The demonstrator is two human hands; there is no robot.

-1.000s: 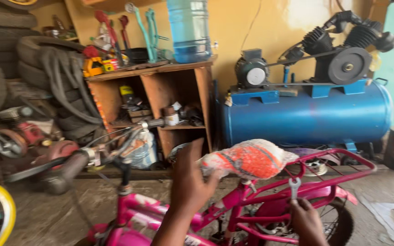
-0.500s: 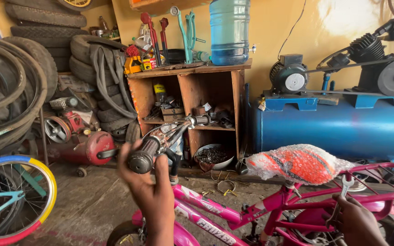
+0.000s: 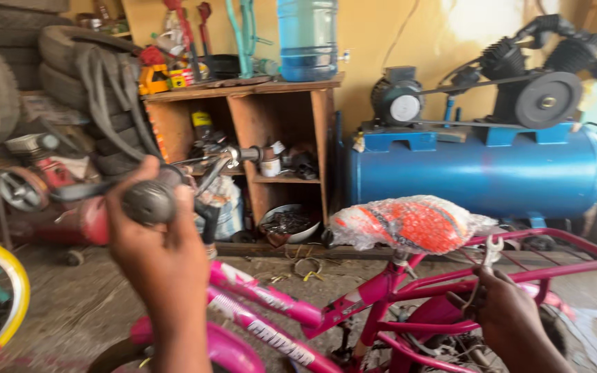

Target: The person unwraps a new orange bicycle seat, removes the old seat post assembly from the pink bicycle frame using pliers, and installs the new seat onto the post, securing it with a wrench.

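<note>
Daylit workshop, motion blur throughout, glare on the yellow wall (image 3: 481, 21)

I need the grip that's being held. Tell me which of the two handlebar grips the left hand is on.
The near grip, dark and blurred close to the camera: the left hand wraps it. The far grip points toward the wooden shelf, untouched.

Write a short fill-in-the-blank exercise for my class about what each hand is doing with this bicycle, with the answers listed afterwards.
1. The left hand grips the bicycle's ____ grip.
2. The right hand holds a small metal ____ beside the rear rack.
3. The saddle is wrapped in clear ____.
4. The bicycle frame is coloured ____.

Missing words: handlebar; spanner; plastic; pink
</note>
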